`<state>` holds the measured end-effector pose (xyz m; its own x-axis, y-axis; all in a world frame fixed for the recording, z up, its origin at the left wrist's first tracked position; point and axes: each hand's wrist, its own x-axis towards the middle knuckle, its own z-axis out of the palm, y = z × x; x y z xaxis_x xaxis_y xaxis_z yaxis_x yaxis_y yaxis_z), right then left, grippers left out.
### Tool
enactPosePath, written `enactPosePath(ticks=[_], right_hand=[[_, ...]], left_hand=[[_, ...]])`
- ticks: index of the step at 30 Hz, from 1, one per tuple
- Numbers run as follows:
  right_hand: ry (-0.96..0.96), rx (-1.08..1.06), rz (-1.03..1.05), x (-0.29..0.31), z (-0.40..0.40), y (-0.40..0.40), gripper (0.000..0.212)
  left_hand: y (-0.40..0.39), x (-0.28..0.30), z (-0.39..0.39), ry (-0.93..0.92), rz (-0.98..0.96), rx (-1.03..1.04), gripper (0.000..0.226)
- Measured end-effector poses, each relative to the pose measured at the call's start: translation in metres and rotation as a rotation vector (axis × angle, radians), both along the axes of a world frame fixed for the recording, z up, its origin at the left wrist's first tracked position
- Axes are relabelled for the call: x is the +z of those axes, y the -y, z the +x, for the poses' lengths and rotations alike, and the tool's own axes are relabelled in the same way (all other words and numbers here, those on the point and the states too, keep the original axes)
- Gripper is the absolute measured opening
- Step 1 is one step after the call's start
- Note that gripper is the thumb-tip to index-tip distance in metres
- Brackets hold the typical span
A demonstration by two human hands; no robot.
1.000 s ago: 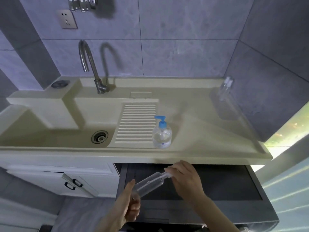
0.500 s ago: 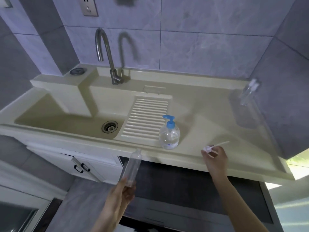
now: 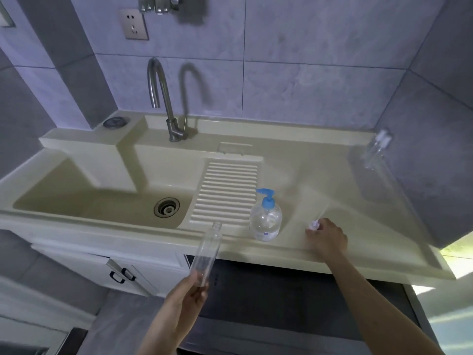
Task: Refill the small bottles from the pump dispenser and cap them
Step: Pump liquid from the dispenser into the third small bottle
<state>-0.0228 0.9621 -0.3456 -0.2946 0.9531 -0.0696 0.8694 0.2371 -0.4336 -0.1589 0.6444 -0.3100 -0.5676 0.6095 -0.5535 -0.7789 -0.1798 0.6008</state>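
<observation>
The left hand (image 3: 188, 290) pinches an uncapped bottle (image 3: 208, 249) by its base, tilted. The right hand (image 3: 329, 238), fingers curled, holds the cap (image 3: 314, 224) on the counter (image 3: 384, 226) beside the dispenser (image 3: 266, 219).

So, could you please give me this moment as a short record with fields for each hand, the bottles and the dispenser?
left hand: grips base of uncapped small bottle, neck tilted up toward counter
right hand: on countertop, grip on white spray cap, dip tube blurred
pump dispenser: upright, blue pump, between the hands, untouched
capped bottles: far right corner by wall
held bottle contents: looks empty
</observation>
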Motion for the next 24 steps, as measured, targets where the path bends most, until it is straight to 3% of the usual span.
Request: enactPosePath(ticks=[5,7,12,16,19,24], right_hand=[[0.040,-0.224,-0.174,0.007,0.005,0.009,0.062],[-0.048,-0.328,-0.195,0.004,0.008,0.025,0.058],[-0.323,-0.311,0.062,0.006,-0.011,0.078,0.023],[-0.702,-0.173,-0.134,0.033,-0.047,0.096,0.017],[-0.902,-0.106,-0.103,0.048,-0.078,0.102,0.021],[-0.971,-0.016,-0.079,0.066,-0.114,0.094,0.028]], left_hand=[[0.000,0.002,-0.018,0.079,-0.020,-0.027,0.021],[0.001,0.006,-0.025,0.107,-0.005,-0.030,0.018],[-0.005,0.010,-0.042,0.145,-0.021,-0.026,0.013],[-0.007,0.006,-0.046,0.183,-0.020,-0.052,0.020],[-0.006,0.002,-0.049,0.177,-0.028,-0.066,0.021],[-0.005,0.004,-0.056,0.156,-0.048,-0.057,0.021]])
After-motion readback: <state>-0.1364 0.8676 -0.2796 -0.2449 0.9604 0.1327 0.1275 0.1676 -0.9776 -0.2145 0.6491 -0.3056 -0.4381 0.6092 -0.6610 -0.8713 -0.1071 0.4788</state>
